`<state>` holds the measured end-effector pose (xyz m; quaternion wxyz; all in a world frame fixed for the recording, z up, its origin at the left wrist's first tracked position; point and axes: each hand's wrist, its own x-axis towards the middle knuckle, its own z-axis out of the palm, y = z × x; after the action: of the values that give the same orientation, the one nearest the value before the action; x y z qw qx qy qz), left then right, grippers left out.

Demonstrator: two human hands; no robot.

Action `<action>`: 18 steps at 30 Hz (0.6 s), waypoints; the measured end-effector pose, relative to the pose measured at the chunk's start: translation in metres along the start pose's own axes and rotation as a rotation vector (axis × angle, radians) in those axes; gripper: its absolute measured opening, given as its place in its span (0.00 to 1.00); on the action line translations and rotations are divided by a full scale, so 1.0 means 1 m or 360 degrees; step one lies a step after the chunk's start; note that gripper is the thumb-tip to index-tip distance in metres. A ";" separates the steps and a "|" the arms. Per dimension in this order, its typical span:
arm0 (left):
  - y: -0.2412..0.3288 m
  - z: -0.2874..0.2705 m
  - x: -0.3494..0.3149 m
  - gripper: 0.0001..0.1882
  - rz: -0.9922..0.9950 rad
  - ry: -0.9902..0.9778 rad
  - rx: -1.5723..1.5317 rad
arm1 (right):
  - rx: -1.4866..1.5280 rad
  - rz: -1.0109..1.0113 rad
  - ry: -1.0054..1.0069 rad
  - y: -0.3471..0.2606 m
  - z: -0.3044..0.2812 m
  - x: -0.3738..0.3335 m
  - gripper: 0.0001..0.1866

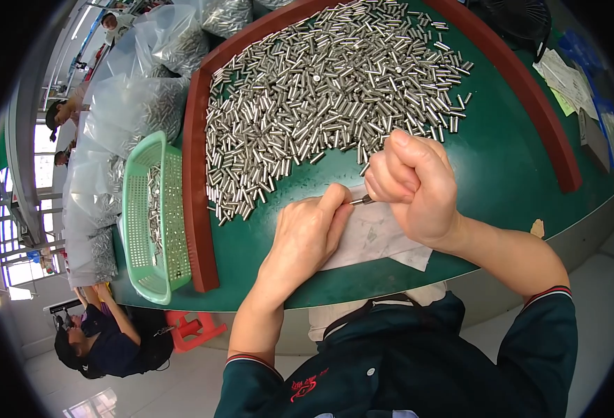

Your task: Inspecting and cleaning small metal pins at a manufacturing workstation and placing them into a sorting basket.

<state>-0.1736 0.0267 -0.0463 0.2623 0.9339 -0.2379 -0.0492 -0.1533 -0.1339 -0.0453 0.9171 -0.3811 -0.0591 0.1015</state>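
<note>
The left hand (310, 226) pinches a slim metal pin (362, 200) against the curled right hand (418, 184), whose grip is hidden, above a pale cloth (370, 240). Some cylindrical pieces fill the green basket (174, 233); the large loose heap (335, 90) apparently remains. Bare tabletop (495, 160) opens rightward to a red-brown rail (534, 111).

Free tabletop (505, 164) between heaped pins (335, 87) and right-hand rail (555, 148).

Green table (509, 160), metal pins (349, 90), basket (174, 233), cloth (370, 240)
</note>
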 end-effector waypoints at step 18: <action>-0.002 0.001 0.001 0.04 0.0027 0.0016 -0.0020 | -0.0028 0.0005 -0.0066 -0.002 -0.001 0.001 0.22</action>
<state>-0.1726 0.0275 -0.0477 0.2696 0.9304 -0.2443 -0.0438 -0.1517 -0.1356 -0.0440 0.9121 -0.3871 -0.0785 0.1102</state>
